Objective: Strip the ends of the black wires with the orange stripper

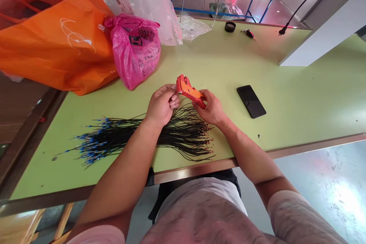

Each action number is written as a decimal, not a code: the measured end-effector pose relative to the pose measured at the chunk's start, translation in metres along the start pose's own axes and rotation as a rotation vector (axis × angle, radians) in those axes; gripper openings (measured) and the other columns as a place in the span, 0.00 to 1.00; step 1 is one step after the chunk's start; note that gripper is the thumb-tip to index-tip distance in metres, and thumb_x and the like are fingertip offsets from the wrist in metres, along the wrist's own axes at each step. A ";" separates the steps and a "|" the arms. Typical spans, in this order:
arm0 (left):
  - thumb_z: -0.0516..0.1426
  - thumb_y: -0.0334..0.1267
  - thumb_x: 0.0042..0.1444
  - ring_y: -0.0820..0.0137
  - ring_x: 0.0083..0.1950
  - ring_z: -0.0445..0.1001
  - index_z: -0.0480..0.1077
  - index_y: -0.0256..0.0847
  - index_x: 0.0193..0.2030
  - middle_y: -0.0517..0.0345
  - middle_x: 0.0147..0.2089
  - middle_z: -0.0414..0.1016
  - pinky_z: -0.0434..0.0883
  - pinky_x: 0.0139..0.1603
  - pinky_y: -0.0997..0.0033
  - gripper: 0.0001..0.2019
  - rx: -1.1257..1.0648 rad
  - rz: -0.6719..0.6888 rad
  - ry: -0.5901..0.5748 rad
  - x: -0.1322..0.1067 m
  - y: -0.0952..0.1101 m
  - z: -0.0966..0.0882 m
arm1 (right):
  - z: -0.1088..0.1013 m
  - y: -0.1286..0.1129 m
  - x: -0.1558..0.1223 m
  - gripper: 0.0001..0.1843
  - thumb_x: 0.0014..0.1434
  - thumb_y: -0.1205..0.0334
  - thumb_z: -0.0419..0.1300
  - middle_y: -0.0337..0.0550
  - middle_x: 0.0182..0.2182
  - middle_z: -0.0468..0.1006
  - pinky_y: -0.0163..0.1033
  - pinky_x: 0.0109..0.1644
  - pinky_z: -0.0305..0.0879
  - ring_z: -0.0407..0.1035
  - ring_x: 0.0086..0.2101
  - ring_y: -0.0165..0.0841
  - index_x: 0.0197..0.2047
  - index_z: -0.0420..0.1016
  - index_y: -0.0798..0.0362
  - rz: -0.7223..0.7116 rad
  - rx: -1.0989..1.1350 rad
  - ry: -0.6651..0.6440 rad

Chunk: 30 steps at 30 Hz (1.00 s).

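Note:
My right hand (211, 109) is wrapped round the handles of a red and orange crimping tool (189, 89), held just above the green table (300, 95). My left hand (162, 103) is closed in a pinch at the tool's jaws; what its fingers hold is too small to see, perhaps a thin wire. Under both hands lies a bundle of black wires (171, 133), with blue-tipped ends (94, 146) fanned out to the left and red-tipped ends to the right near the table's front edge.
A black phone (251, 101) lies right of my hands. An orange bag (57, 42), a pink plastic bag (134, 49) and clear plastic bags (148, 0) stand at the back left. A black roll of tape (230, 26) and keys (248, 33) lie far back. A white beam (323, 34) crosses the right.

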<state>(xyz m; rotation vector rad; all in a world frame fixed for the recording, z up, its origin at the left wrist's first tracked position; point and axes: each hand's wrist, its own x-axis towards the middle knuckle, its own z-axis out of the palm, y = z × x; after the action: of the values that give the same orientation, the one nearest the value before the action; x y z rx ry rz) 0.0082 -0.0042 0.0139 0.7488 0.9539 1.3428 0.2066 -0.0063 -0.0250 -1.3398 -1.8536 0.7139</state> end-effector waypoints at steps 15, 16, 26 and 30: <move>0.71 0.44 0.58 0.81 0.20 0.55 0.62 0.42 0.26 0.68 0.24 0.60 0.53 0.20 0.76 0.21 -0.069 -0.019 0.009 0.001 0.003 0.001 | 0.001 0.002 0.000 0.19 0.66 0.51 0.65 0.54 0.51 0.85 0.55 0.59 0.74 0.78 0.48 0.45 0.56 0.74 0.50 -0.090 -0.083 -0.046; 0.71 0.44 0.57 0.81 0.20 0.54 0.63 0.42 0.26 0.69 0.24 0.59 0.53 0.20 0.76 0.21 -0.077 -0.021 0.008 0.001 0.002 0.001 | 0.001 0.002 0.000 0.19 0.67 0.50 0.65 0.54 0.51 0.85 0.54 0.59 0.74 0.78 0.48 0.45 0.56 0.74 0.50 -0.091 -0.081 -0.049; 0.74 0.43 0.47 0.81 0.20 0.55 0.70 0.41 0.29 0.69 0.22 0.60 0.52 0.21 0.78 0.17 0.007 -0.043 -0.079 0.000 -0.002 -0.003 | 0.000 -0.001 -0.002 0.22 0.64 0.56 0.67 0.53 0.54 0.84 0.57 0.62 0.73 0.76 0.52 0.48 0.60 0.73 0.47 -0.137 -0.105 0.058; 0.76 0.40 0.43 0.81 0.21 0.56 0.72 0.41 0.31 0.67 0.22 0.64 0.53 0.22 0.78 0.17 0.094 -0.092 -0.185 -0.003 -0.006 -0.001 | -0.006 -0.004 -0.001 0.23 0.63 0.59 0.65 0.54 0.55 0.83 0.57 0.61 0.70 0.74 0.53 0.50 0.61 0.73 0.46 -0.195 -0.182 0.116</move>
<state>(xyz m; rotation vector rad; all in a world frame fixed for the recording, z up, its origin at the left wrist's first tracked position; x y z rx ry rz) 0.0104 -0.0084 0.0089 0.8749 0.8973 1.1340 0.2095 -0.0086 -0.0187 -1.2610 -1.9586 0.3667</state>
